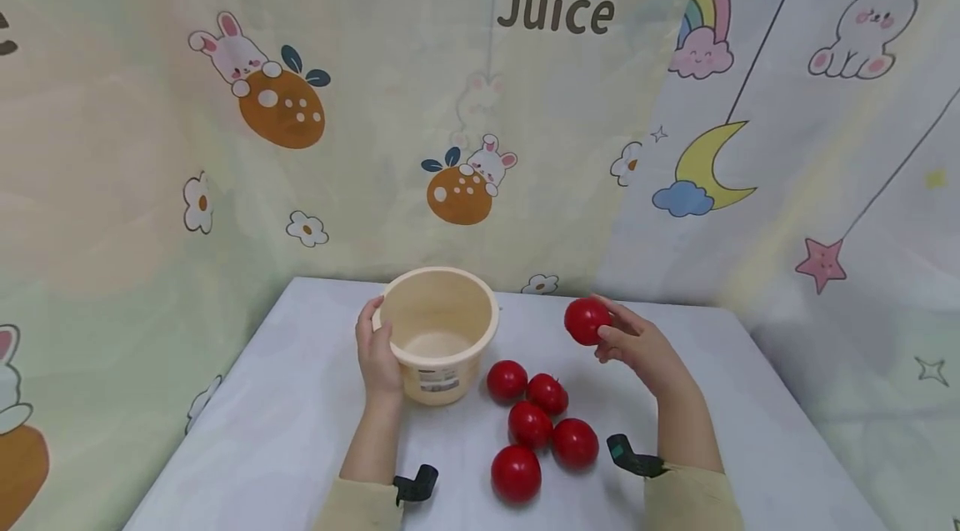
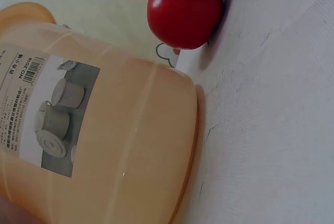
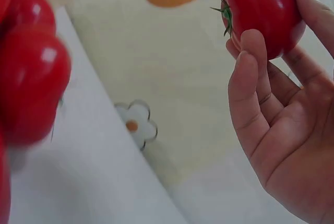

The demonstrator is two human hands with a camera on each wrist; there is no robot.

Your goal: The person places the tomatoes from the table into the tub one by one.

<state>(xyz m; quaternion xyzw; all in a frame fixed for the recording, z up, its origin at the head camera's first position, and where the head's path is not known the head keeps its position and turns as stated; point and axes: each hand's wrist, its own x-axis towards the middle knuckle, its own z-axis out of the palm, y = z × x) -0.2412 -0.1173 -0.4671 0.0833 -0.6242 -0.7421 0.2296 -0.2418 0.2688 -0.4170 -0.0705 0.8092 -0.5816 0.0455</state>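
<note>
Head view: a person works with two bare hands at a white table (image 1: 285, 423).
Left hand (image 1: 381, 356): its fingers and thumb grip the left side of the rim of a cream bucket (image 1: 438, 310).
Right hand (image 1: 637, 348): fingers and thumb are curled round one red tomato (image 1: 587, 321), spread only as wide as the fruit.
Held tomato: raised off the table, well to the right of the bucket, toward the far edge; the right wrist view shows its green stem (image 3: 226, 15).
Bucket: stands upright at far left of the tomatoes, mouth up, with pale inner wall and floor showing inside.
Paper label (image 1: 438, 379): stuck on the bucket's near side, printed with a barcode and a picture of tubs.
Loose tomatoes (image 1: 529, 424): five, grouped on the table right of and nearer than the bucket, the farthest just beside it.
Backdrop (image 1: 375, 97): cloth with rabbits, flowers and "Juice".
</note>
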